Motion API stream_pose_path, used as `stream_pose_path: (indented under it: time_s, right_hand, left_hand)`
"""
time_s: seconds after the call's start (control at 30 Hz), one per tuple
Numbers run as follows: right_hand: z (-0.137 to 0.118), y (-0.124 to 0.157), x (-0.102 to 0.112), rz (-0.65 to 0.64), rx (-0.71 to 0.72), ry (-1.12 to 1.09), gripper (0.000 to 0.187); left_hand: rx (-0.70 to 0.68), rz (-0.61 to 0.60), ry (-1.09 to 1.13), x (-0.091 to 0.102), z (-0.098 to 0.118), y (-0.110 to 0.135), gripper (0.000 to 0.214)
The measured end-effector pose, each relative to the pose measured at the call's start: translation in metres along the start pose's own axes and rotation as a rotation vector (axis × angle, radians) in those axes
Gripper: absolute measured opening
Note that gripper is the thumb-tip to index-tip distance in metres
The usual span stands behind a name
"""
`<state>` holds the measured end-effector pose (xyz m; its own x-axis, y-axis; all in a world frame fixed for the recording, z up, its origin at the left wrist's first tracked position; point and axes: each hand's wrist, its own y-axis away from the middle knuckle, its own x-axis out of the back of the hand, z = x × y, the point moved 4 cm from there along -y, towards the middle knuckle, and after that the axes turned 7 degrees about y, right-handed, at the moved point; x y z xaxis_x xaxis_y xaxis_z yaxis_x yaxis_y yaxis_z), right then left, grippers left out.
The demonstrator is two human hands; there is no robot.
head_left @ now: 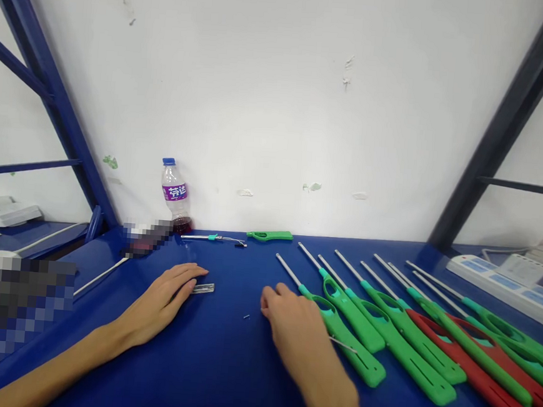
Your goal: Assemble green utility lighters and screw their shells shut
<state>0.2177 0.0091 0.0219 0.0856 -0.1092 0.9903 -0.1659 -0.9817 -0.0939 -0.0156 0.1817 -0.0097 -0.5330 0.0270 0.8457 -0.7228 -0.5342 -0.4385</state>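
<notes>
My left hand [169,297] rests low over the blue table, thumb and fingers around one end of a small clear rectangular piece [204,288]. My right hand [293,321] has its fingers curled; a thin metal rod [344,344] juts from its little-finger side, over a green lighter. The fingertips of that hand are partly hidden. Between the hands lies a tiny metal part [246,317]. Just right of my right hand, several long-necked lighters lie in a row, green ones [373,371] and red ones [487,387], with metal tubes pointing away.
At the wall lie a green lighter handle shell [271,235] and a metal tube with wires [203,237]. A bottle [176,193] with dark liquid stands at back left. White power strips [504,288] lie at right. Blue posts [49,92] rise on the left; a cable [101,275] crosses the left side.
</notes>
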Motion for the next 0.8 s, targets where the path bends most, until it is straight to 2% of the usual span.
stream_pose_path:
  time_s: [0.1, 0.17, 0.23, 0.33, 0.4, 0.47, 0.6, 0.7, 0.8]
  right_hand:
    - [-0.038, -0.004, -0.007, 0.033, 0.142, 0.004, 0.027]
    - [-0.049, -0.003, -0.008, 0.056, 0.207, 0.003, 0.028]
    - [-0.047, -0.001, -0.007, 0.083, 0.216, 0.007, 0.029]
    - [-0.031, 0.001, -0.004, 0.122, 0.160, 0.015, 0.028]
    - [-0.022, 0.002, -0.003, 0.142, 0.122, 0.021, 0.028]
    - [-0.020, 0.002, -0.002, 0.149, 0.106, 0.020, 0.028]
    - [-0.025, 0.003, -0.003, 0.143, 0.113, 0.005, 0.024]
    - [-0.026, 0.004, -0.003, 0.147, 0.113, 0.002, 0.023]
    - [-0.024, 0.004, -0.003, 0.150, 0.108, 0.002, 0.022]
  left_hand:
    - [-0.032, 0.046, 0.015, 0.007, 0.009, -0.002, 0.042]
    - [-0.057, 0.068, 0.024, 0.012, 0.020, 0.001, 0.040]
    - [-0.073, 0.071, 0.035, 0.013, 0.036, 0.013, 0.038]
    - [-0.060, 0.036, 0.043, 0.011, 0.065, 0.045, 0.038]
    - [-0.058, -0.013, -0.012, 0.007, 0.084, 0.066, 0.045]
    - [-0.022, -0.090, -0.054, 0.003, 0.095, 0.077, 0.047]
    - [0.018, -0.205, -0.073, -0.002, 0.098, 0.064, 0.043]
    - [0.015, -0.218, -0.080, -0.004, 0.091, 0.043, 0.043]
    - [0.006, -0.180, -0.101, -0.007, 0.086, 0.025, 0.042]
